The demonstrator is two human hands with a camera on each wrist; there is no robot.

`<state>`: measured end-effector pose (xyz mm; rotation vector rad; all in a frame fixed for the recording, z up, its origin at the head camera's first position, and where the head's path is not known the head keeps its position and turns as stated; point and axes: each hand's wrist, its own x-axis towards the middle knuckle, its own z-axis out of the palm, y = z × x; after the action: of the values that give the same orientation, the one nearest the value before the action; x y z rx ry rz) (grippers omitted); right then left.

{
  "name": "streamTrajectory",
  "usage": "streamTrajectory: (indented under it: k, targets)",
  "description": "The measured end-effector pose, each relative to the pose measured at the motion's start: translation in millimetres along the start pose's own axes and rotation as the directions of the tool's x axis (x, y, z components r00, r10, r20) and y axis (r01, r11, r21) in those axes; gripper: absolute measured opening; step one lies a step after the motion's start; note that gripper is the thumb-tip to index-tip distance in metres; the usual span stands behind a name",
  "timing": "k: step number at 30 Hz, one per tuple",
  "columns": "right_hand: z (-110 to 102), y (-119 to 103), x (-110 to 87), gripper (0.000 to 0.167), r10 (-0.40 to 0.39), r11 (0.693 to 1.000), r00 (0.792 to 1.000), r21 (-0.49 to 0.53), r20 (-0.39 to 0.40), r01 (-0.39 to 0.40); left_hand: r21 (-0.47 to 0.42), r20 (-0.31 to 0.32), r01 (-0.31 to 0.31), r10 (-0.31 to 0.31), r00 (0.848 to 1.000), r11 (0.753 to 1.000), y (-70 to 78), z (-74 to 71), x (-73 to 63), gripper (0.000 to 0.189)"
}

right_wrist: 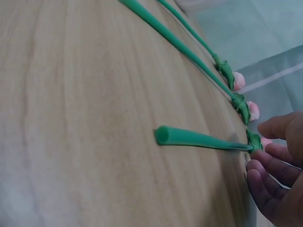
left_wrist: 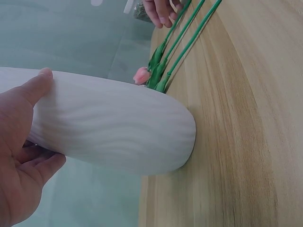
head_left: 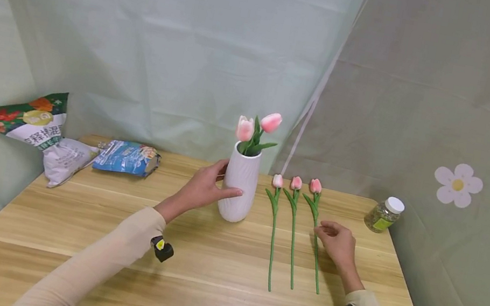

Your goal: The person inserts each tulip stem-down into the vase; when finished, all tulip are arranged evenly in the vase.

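Observation:
A white ribbed vase (head_left: 238, 190) stands upright on the table, with two pink tulips (head_left: 271, 123) in its mouth. My left hand (head_left: 203, 188) holds the vase from its left side, thumb across the front and fingers behind, as the left wrist view also shows. To the right, three tulips lie side by side: the left tulip (head_left: 277, 181), the middle tulip (head_left: 296, 183) and the right tulip (head_left: 315, 186). Beside the right tulip's stem is my right hand (head_left: 338, 243). In the right wrist view, its thumb and loosely bent fingers (right_wrist: 271, 165) are apart near that stem.
A jar (head_left: 382, 215) with a white lid stands at the table's right back edge. On the left lie a blue bag (head_left: 123, 157) and a white and green floral bag (head_left: 36, 119). Fabric curtains (head_left: 171, 41) hang behind the wooden table (head_left: 201, 287).

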<state>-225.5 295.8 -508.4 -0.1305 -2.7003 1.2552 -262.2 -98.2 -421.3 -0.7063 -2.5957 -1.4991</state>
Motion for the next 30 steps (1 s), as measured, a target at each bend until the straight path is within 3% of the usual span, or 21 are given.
streamTrajectory:
  k: [22, 30]
  targets:
    - [11.4, 0.9, 9.7, 0.027, 0.019, 0.993, 0.999, -0.116, -0.04, -0.023, 0.009, -0.003, 0.01, -0.01, 1.0, 1.0, 0.8, -0.2, -1.2, 0.081]
    - [9.0, -3.5, 11.5, 0.027, 0.101, 0.994, 0.994, -0.033, -0.037, -0.103, 0.011, -0.004, 0.007, -0.006, 1.0, 1.0, 1.2, -0.3, -0.7, 0.08]
